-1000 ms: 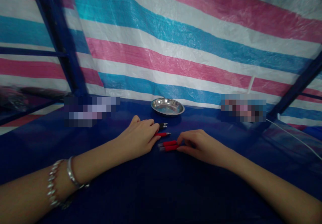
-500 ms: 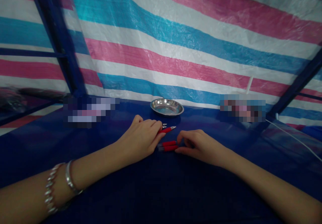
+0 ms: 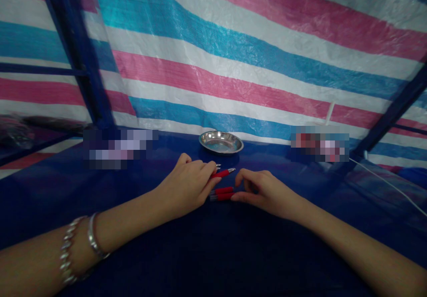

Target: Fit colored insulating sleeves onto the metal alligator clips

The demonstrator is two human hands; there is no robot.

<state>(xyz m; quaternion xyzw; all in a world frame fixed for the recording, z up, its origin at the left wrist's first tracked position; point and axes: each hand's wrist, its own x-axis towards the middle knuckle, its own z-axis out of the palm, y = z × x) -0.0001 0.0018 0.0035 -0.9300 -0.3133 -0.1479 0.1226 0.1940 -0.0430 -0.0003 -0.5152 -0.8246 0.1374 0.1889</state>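
My left hand (image 3: 193, 181) is closed, thumb and fingers pinching a red pen (image 3: 223, 173) whose silver tip points right. Behind that pen, two more silver tips show beside my fingers; the rest of them is hidden under the hand. Two red pen pieces (image 3: 224, 196) with dark left ends lie side by side on the table (image 3: 213, 252), between my hands. Just to their right is my right hand (image 3: 260, 188), fingers curved, with a gap between thumb and index finger. Its thumb tip is at the end of the nearer piece, and I see nothing held.
A shallow round metal dish (image 3: 221, 143) stands farther back on the blue table. Blurred-out items sit at the back left and back right. A white cable (image 3: 390, 186) runs along the right. Blue frame posts (image 3: 75, 48) and a striped sheet (image 3: 233, 66) close off the back.
My left hand has shifted the red pen slightly right and up. The right hand's fingertips have moved a little; the pieces on the table look unmoved.
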